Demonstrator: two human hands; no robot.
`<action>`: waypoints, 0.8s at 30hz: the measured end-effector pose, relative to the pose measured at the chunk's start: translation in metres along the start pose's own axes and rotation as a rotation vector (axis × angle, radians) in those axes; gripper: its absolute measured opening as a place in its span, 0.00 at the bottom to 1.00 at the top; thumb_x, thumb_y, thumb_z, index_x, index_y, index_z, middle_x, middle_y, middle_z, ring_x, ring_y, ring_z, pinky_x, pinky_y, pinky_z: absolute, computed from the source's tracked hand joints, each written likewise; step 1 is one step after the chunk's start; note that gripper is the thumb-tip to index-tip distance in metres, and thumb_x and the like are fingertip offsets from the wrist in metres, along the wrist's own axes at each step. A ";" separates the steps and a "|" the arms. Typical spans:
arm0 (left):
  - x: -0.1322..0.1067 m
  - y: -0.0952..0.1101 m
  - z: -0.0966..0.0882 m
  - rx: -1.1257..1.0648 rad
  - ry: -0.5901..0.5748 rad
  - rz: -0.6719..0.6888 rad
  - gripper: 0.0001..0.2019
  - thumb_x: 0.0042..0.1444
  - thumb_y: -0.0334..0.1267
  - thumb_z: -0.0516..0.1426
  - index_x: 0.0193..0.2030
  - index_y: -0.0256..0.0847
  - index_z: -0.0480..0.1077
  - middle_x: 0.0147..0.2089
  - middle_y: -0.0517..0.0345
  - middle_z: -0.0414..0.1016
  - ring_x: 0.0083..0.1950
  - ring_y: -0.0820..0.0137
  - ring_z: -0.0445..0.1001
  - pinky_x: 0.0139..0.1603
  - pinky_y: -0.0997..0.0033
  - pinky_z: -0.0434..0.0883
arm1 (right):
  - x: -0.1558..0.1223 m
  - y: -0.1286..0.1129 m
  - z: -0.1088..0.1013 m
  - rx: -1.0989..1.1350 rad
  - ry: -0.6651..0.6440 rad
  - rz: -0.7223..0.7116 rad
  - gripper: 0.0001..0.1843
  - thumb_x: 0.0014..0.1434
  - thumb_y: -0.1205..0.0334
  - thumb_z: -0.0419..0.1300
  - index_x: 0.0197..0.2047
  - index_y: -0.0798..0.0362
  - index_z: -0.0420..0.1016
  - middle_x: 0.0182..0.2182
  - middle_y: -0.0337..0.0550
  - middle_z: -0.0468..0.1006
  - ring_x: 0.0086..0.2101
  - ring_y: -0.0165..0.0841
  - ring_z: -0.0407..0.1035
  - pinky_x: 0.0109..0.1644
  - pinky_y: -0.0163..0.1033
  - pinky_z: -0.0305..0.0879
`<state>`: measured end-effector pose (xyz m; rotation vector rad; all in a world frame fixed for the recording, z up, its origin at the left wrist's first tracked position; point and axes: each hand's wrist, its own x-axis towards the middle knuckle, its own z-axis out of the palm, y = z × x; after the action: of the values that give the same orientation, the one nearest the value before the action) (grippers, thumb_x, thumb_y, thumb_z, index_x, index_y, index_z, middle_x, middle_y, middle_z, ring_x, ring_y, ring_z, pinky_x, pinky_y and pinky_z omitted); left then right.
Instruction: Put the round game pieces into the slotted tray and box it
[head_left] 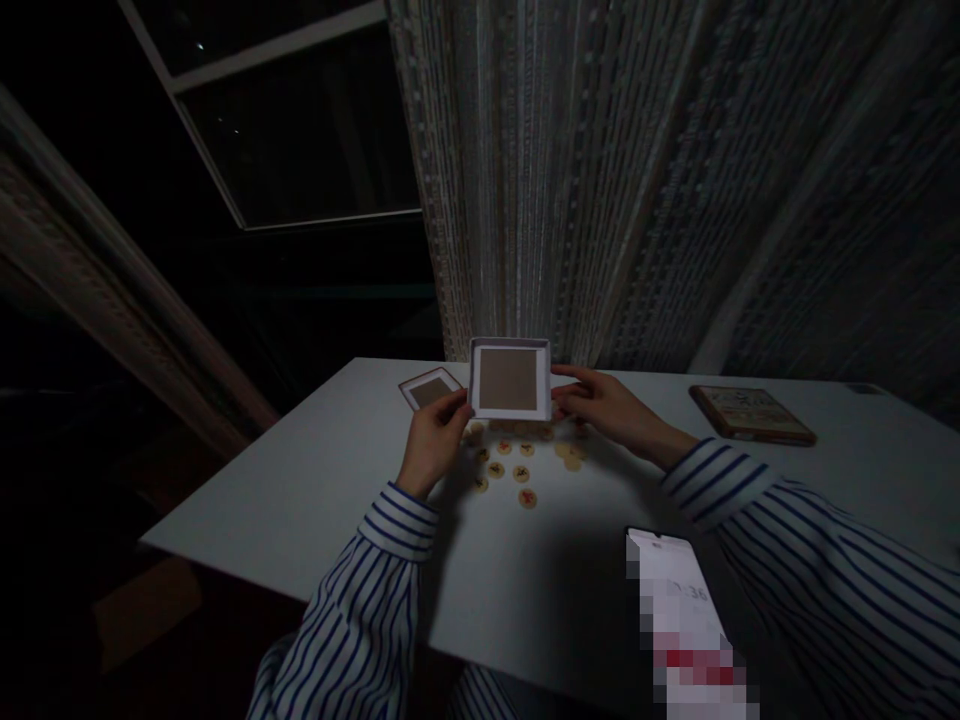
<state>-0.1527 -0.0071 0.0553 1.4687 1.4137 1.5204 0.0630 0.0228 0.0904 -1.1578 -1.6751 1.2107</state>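
A shallow cardboard box half [508,380], white inside with a grey-brown bottom panel, is tilted up above the table with its inside facing me. My left hand [436,437] grips its lower left corner between thumb and fingers. On the other side my right hand [600,405] holds the right edge, its fingers partly behind the box. Round wooden xiangqi pieces [521,474] with red or black characters lie scattered on the table below. Some are hidden by the box. Behind my left hand lies a second box half [431,386] with a similar inside.
A white table [315,480] carries everything. A lit phone [686,610] lies near the front edge, by my right forearm. Farther right sits a flat brown patterned box [752,414]. A bead-like string curtain [562,180] hangs behind the table, and a dark window [300,130] is at left.
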 end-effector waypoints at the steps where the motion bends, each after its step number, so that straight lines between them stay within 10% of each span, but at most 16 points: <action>1: -0.001 0.002 0.003 0.000 -0.011 0.004 0.13 0.50 0.32 0.55 0.43 0.36 0.73 0.44 0.52 0.77 0.44 0.66 0.74 0.49 0.63 0.69 | -0.001 0.002 -0.003 0.001 0.001 -0.008 0.27 0.52 0.73 0.53 0.57 0.59 0.59 0.39 0.47 0.75 0.28 0.25 0.69 0.24 0.27 0.62; 24: -0.016 0.005 0.076 -0.026 -0.199 0.066 0.15 0.53 0.34 0.53 0.48 0.38 0.71 0.49 0.54 0.74 0.49 0.66 0.71 0.53 0.63 0.65 | -0.036 0.042 -0.065 -0.021 0.177 -0.052 0.27 0.50 0.65 0.56 0.55 0.56 0.64 0.34 0.44 0.77 0.29 0.29 0.70 0.30 0.33 0.64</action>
<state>-0.0766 -0.0015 0.0423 1.6163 1.2354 1.3832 0.1440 0.0127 0.0650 -1.1907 -1.5785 1.0301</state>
